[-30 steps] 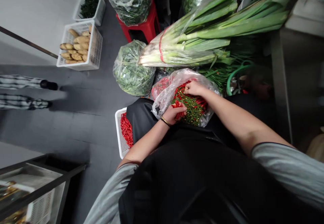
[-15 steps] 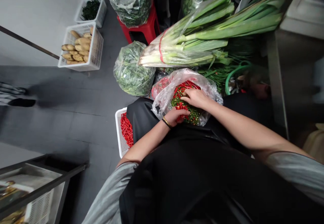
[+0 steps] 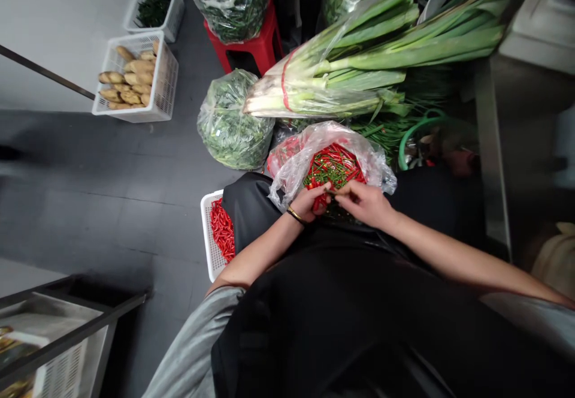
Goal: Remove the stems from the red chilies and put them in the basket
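A clear plastic bag full of red chillies with green stems rests on my lap, over a black apron. My left hand, with a gold bangle at the wrist, is closed on a small bunch of red chillies at the bag's near edge. My right hand pinches a chilli stem right beside the left hand's fingertips. A white basket holding stemless red chillies sits on the floor by my left knee.
A tied bundle of leeks lies behind the bag. Bags of greens sit on the floor and on a red stool. White baskets hold ginger and dark greens. A metal rack stands at lower left.
My right hand has drawn back from the middle of the bag to meet my left hand at the near edge. A person's legs at the far left have gone out of view.
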`<state>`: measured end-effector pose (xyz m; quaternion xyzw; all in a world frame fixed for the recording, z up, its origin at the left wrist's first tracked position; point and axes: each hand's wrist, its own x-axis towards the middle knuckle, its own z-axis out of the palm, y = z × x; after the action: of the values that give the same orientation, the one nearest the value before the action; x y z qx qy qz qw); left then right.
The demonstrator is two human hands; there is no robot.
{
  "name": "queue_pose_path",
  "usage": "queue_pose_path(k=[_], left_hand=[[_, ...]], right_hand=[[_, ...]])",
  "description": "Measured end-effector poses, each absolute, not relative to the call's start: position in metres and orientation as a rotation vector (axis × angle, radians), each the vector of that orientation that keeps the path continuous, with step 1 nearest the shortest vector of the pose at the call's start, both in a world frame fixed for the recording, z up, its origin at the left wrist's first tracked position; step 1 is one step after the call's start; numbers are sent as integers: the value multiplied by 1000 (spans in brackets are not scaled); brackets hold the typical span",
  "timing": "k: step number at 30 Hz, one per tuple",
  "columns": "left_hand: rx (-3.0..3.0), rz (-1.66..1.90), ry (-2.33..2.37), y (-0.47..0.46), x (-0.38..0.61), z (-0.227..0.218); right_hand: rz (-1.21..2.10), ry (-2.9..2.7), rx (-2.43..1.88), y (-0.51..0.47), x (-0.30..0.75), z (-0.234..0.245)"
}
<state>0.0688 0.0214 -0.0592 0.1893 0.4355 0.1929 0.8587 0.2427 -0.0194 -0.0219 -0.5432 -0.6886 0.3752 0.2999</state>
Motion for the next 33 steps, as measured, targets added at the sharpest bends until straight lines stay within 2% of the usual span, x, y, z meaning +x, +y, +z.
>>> queue_pose_path(k=[3,7,10,12,15,17,18,20,22,24,27,33], left_hand=[[516,447,996,18,69,-62],[723,490,1043,15,67,-61],[822,511,997,13,67,-56],[840,458,1000,11,67,-55],[778,370,1030,8,68,-53],[824,411,1025,7,68,-51],[890,458,1002,8,67,-48],[1044,536,903,10,63,-43],[1132,545,777,13,57,-39],[1128,550,709,18,51,-38],[1080,612,729,24,43,-42],[953,659,825,30,39,-44]], right_hand=[[1268,-1792,-1401,-29,240,-32],[1638,-1389,-1670,2,248,-49],[1774,-1573,-1571,18,247,-52],[1522,-1853,-1526,17,241,-48],[925,-2133,-1641,6,233,-36],[815,-2123,-1728,1,230,-28],[915,-2065,-1737,0,230,-25],[1334,-1792,-1662,0,231,-22],[1792,-1364,-1464,2,230,-23],[2063,-984,-1279,5,226,-25],[2210,-726,-1153,11,215,-27],[2186,-651,-1059,17,210,-26]])
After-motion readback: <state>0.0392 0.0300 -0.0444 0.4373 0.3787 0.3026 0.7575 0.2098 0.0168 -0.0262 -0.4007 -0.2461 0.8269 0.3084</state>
